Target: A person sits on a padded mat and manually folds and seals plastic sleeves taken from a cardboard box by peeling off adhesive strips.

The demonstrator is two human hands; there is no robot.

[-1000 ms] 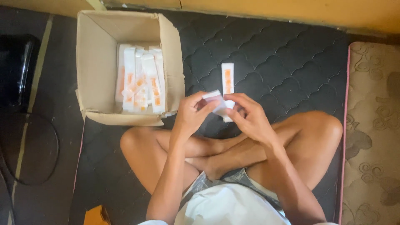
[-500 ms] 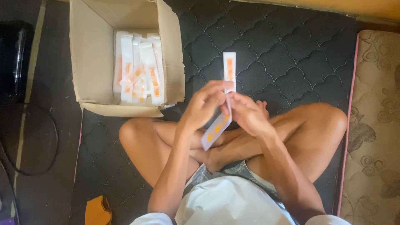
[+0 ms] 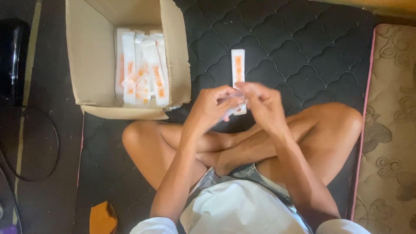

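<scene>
I sit cross-legged on a black quilted mat. My left hand and my right hand meet in front of my knees, both pinching a small white and orange carton that is blurred and mostly hidden by my fingers. A long white box with an orange panel lies flat on the mat just beyond my hands. To the left, an open cardboard box holds several white and orange cartons stacked upright.
A beige patterned mattress borders the mat on the right. A black object and a dark cable loop lie on the floor at left. An orange item sits near my left knee.
The carton that hung down from my hands half a second ago is now drawn up between my fingers. My hands have shifted slightly to the right.
</scene>
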